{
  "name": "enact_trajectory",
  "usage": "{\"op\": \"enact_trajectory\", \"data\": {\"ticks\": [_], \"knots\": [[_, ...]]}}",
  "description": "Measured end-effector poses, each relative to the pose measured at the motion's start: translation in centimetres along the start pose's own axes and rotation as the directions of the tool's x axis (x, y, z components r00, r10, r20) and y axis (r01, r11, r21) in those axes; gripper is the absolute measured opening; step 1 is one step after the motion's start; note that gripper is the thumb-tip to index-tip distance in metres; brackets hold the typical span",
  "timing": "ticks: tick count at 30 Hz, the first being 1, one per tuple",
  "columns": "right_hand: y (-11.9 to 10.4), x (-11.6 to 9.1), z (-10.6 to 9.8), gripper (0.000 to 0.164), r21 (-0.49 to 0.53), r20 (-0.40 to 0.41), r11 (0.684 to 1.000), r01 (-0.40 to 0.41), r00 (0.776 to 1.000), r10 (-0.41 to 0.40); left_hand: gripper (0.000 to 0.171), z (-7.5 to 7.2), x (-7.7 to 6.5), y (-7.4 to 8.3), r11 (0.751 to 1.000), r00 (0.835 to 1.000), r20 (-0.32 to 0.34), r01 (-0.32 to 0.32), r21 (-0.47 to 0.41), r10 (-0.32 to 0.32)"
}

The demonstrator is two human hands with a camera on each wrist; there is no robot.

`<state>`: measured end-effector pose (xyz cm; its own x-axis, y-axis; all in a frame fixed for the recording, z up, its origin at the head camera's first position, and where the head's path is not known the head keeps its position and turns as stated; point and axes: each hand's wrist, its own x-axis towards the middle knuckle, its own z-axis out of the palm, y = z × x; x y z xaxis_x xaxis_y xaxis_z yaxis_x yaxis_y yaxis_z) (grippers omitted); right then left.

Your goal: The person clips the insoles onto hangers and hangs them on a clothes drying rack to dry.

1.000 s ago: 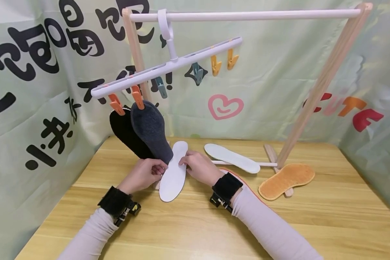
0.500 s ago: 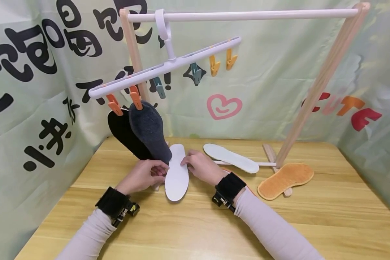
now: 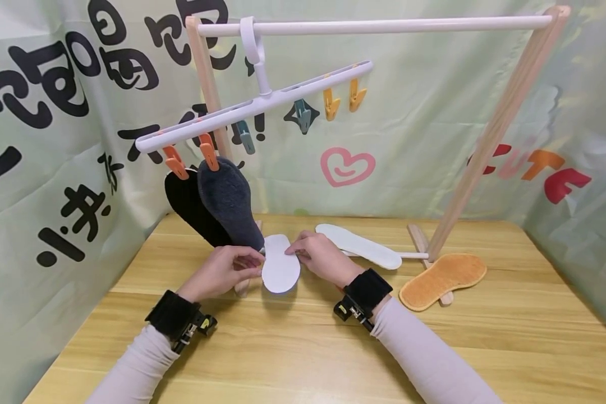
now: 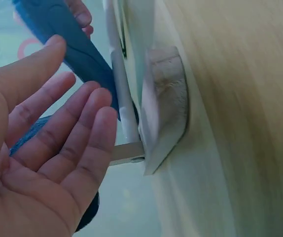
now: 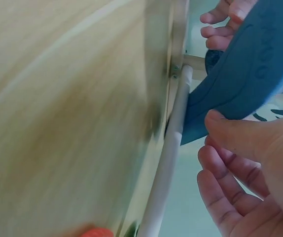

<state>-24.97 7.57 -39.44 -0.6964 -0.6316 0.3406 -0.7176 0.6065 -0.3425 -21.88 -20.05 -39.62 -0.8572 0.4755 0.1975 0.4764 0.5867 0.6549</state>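
My right hand [image 3: 323, 258] pinches the edge of an insole [image 3: 281, 272], white on its upper face and blue underneath. Its near end is tipped up, so it looks foreshortened in the head view. In the right wrist view the right thumb overlaps the blue underside [image 5: 245, 69]. My left hand [image 3: 222, 272] is at the opposite edge, its thumb tip right at the insole in the left wrist view and its other fingers loosely extended. Just behind the left hand, a grey insole [image 3: 227, 196] and a black insole [image 3: 189, 205] hang from orange clips [image 3: 209, 152].
A white hanger [image 3: 252, 106] hangs tilted on the rack's top bar [image 3: 384, 25], with blue and yellow clips [image 3: 330, 105] holding nothing. Another white insole [image 3: 358, 245] lies over the lower rail [image 3: 414, 256]. An orange insole [image 3: 441, 280] rests on the rack's right foot.
The white insole's near end has tipped upward, so it looks much shorter, and it has shifted slightly right. The right hand has moved a little right with it; the left hand has barely moved.
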Motion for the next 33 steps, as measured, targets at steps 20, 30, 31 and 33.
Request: {"op": "enact_trajectory", "data": {"ticks": [20, 30, 31, 33], "knots": [[0.1, -0.5, -0.9, 0.023, 0.114, -0.1, 0.992, -0.055, 0.993, 0.067, 0.015, 0.1, 0.2, 0.8, 0.997, 0.977, -0.21, -0.059, -0.056, 0.046], [-0.4, -0.6, -1.6, 0.017, 0.185, -0.097, 0.977, -0.102, 0.988, 0.122, 0.011, 0.2, 0.6, 1.4, 0.987, 0.968, -0.248, -0.068, -0.143, 0.031], [-0.4, -0.6, -1.6, 0.017, 0.174, -0.099, 0.98, -0.101, 0.988, 0.119, 0.011, 0.2, 0.6, 1.5, 0.986, 0.968, -0.25, -0.072, -0.15, 0.033], [-0.4, -0.6, -1.7, 0.016, 0.15, -0.112, 0.985, -0.09, 0.988, 0.107, 0.011, 0.2, 0.6, 1.7, 0.985, 0.966, -0.257, -0.077, -0.157, 0.034]]}}
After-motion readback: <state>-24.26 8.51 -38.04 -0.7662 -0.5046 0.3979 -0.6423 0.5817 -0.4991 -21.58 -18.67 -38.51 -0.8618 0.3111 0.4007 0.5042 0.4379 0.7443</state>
